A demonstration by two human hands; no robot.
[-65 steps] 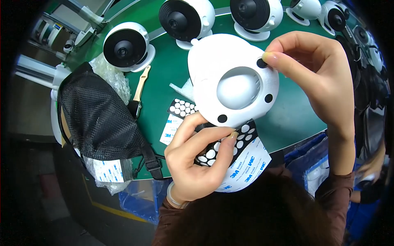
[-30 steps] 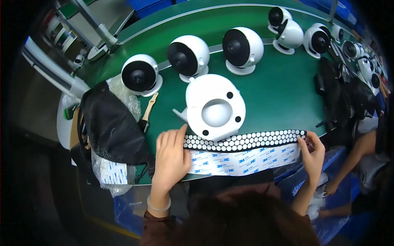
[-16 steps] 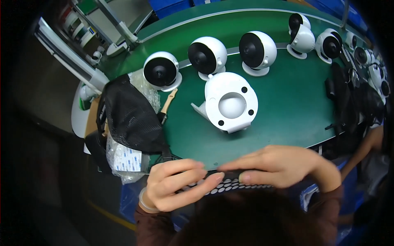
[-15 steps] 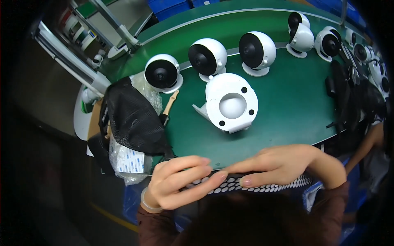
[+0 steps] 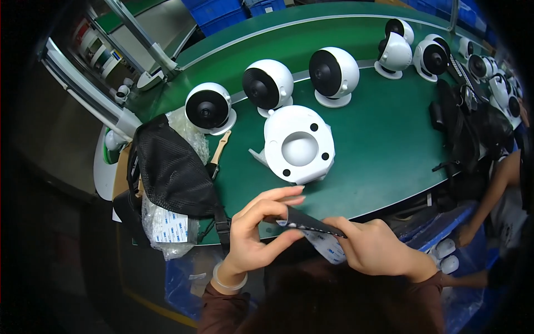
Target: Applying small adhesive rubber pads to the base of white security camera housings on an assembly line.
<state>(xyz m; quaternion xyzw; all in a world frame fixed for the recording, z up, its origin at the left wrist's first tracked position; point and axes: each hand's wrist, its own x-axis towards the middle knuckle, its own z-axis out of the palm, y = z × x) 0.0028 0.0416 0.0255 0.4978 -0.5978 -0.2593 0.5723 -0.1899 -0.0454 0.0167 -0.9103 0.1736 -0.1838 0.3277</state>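
Note:
Above the near edge of the table, a bent sheet of small round black stick-on pads (image 5: 314, 224) hangs between my hands, its printed white backing folded down below. My left hand (image 5: 253, 228) curls around the sheet's left end, thumb below and fingers above. My right hand (image 5: 371, 246) pinches its right side between thumb and fingers. Just beyond lies a white round camera-like device (image 5: 276, 133), its base turned up. Three black round pads sit on that base around a central opening.
Several upright white devices with black fronts (image 5: 267, 83) line the far side. A black mesh bag (image 5: 172, 167), a wooden-handled brush (image 5: 221, 147) and bubble wrap (image 5: 192, 131) lie left. Black straps and cables (image 5: 456, 119) lie right, near another person's arm (image 5: 489, 192).
The sheet has been lifted and tilted, so its backing shows instead of the rows of discs. My left hand has opened wider around its end; my right hand has turned and grips it.

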